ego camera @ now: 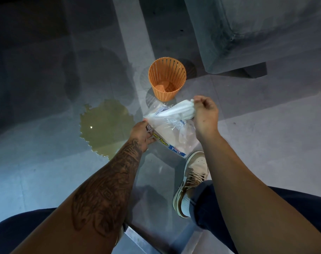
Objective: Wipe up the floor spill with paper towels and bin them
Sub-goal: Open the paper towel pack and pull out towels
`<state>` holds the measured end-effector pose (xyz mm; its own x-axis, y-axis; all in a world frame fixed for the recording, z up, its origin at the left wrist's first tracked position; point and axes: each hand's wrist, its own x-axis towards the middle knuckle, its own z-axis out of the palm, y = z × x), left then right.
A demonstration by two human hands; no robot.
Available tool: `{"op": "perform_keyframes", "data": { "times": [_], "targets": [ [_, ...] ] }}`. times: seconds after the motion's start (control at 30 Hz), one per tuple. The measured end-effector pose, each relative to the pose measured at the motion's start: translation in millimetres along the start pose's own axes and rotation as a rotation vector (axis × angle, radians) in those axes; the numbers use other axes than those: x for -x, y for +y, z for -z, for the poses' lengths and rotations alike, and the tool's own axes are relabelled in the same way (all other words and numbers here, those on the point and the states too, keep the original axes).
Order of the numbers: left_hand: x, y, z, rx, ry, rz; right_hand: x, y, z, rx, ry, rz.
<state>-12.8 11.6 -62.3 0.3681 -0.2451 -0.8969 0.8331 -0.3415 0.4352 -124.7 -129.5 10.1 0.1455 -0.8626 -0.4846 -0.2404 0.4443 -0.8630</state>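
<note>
A clear plastic pack of paper towels [171, 136] hangs in front of me above the floor. My left hand [142, 133] grips the pack's left side. My right hand [204, 114] pinches a bunch of white paper towels [176, 111] sticking out of the pack's open top. A yellowish spill [104, 125] spreads over the grey tiled floor to the left of the pack. An orange slotted bin [167, 77] stands upright on the floor just beyond my hands, with what looks like nothing inside.
A grey sofa [256, 30] fills the upper right, its corner close to the bin. My right foot in a beige shoe [190, 182] stands below the pack. Darker damp patches [93, 70] mark the floor beyond the spill.
</note>
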Motion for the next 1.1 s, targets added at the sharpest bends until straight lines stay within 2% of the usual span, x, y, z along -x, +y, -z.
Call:
{"op": "perform_keyframes", "data": {
  "times": [0.13, 0.2, 0.3, 0.43, 0.6, 0.7, 0.8, 0.93, 1.0, 1.1],
  "targets": [
    [-4, 0, -1, 0.058, 0.061, -0.030, -6, -18, 0, -0.320, 0.104, -0.142],
    [-5, 1, -3, 0.092, 0.097, -0.047, -8, -23, -1, -0.365, 0.120, -0.159],
    [-8, 2, -5, 0.092, 0.118, -0.067, -8, -22, 1, -0.204, 0.106, -0.087],
    [-8, -3, -11, -0.035, -0.004, -0.016, -11, -18, 5, -0.051, 0.059, 0.033],
    [-5, -2, -26, -0.091, -0.137, 0.016, -15, 4, 2, 0.071, -0.115, -0.039],
    [-3, 1, -29, -0.188, -0.142, 0.005, -18, 12, 3, 0.153, -0.175, -0.056],
    [-4, 4, -31, -0.279, -0.072, -0.010, -19, 3, 3, 0.142, -0.147, 0.007],
    [-7, 7, -31, -0.367, -0.071, -0.034, -16, -24, 6, 0.091, -0.007, 0.215],
    [-5, 10, -33, -0.374, -0.077, -0.041, -17, -38, 8, 0.053, 0.063, 0.291],
    [8, 23, -39, -0.335, -0.043, -0.146, -16, -52, 8, 0.068, 0.060, 0.333]
  ]
}}
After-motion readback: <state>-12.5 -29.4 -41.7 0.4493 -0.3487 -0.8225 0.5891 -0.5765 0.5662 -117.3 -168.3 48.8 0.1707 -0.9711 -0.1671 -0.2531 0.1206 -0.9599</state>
